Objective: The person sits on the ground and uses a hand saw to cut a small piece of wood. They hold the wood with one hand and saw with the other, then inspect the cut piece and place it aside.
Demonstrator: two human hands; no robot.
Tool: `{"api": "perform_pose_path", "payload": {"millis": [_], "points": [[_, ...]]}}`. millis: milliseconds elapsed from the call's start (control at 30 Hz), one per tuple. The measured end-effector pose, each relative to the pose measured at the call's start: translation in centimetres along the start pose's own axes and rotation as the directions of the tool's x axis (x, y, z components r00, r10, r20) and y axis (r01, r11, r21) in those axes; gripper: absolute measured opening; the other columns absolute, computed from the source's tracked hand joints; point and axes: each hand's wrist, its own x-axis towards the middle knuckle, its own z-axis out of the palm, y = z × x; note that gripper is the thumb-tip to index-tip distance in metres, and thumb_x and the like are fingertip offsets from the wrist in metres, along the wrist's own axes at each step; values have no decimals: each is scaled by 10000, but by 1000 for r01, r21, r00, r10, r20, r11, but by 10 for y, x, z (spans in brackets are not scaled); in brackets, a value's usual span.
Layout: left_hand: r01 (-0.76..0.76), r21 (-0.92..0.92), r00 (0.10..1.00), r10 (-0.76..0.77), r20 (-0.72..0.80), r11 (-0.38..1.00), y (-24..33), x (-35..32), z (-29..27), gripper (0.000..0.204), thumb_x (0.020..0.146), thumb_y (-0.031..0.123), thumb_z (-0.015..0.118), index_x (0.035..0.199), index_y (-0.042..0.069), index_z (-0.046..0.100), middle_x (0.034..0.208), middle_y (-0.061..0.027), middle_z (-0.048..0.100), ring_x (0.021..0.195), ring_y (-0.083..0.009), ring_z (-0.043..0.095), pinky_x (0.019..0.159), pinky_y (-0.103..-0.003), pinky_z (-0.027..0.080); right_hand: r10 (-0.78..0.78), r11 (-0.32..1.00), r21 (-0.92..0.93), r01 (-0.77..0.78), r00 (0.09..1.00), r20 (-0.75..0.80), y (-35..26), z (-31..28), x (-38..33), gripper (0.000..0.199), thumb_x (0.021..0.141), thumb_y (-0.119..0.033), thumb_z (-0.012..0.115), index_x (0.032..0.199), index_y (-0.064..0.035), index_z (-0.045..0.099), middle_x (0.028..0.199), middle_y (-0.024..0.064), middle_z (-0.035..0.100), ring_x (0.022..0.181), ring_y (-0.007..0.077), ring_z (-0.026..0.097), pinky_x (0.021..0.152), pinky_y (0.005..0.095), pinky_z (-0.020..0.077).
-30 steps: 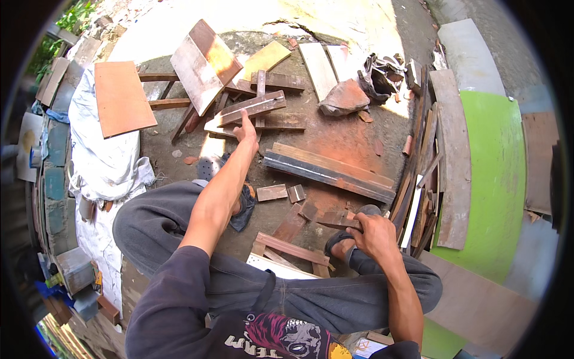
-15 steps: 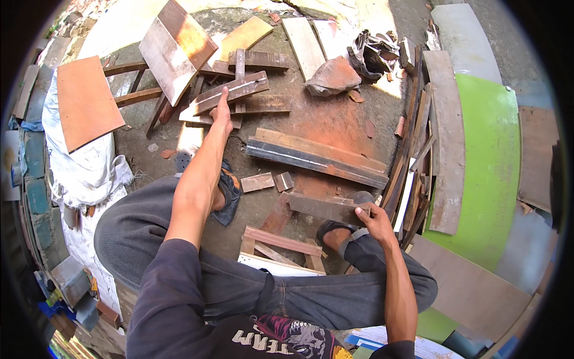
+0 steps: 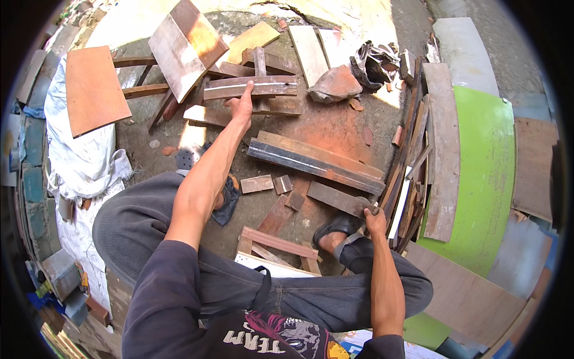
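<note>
Pinching a white-striped brown wooden plank point(image 3: 276, 90) toward the concrete ground's point(image 3: 141, 143) far side, the left hand point(image 3: 240, 109) risked tilting it if slack; the right hand's point(image 3: 375, 222) fingers clasped a flat dark-brown wooden slat's point(image 3: 335, 197) end.

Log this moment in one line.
left hand: holds white-lined plank | right hand: holds brown board | rest: black beam, green panel
</note>
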Motion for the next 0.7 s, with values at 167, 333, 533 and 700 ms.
{"api": "perform_pose_path", "payload": {"millis": [167,333,533,700], "points": [[-84,114,991,95,-97,990,29,-47,40,1339,759,586,811,1443,-231,2,1518,-337,318,1429,-343,341,1198,-384,244,-173,961,-238,144,979,-104,-60,-3,-4,709,869,-324,732,1443,-12,455,1423,275,502,1309,467,474,1097,517,394],[-197,244,980,196,31,950,45,-63,66,1214,775,556,816,1413,-198,109,1459,-339,374,1368,-354,423,1167,-380,300,-646,760,-157,630,758,-88,-194,1,20,789,854,-329,756,1484,-13,402,1475,281,438,1343,455,434,1117,525,371],[-259,400,964,206,170,879,62,-65,81,1118,809,538,792,1378,-199,173,1341,-349,497,1268,-341,528,1070,-376,418,-812,564,-260,784,584,1,-344,6,44,1063,707,-404,889,1543,-91,312,1530,236,380,1405,405,370,1136,536,336],[-294,409,943,192,272,864,69,-65,84,1015,807,550,792,1346,-168,318,1316,-313,543,1211,-335,580,1007,-385,475,-812,516,-290,806,568,133,-378,21,80,1097,640,-396,925,1511,-66,345,1430,232,494,1349,372,469,1084,523,398]]}}
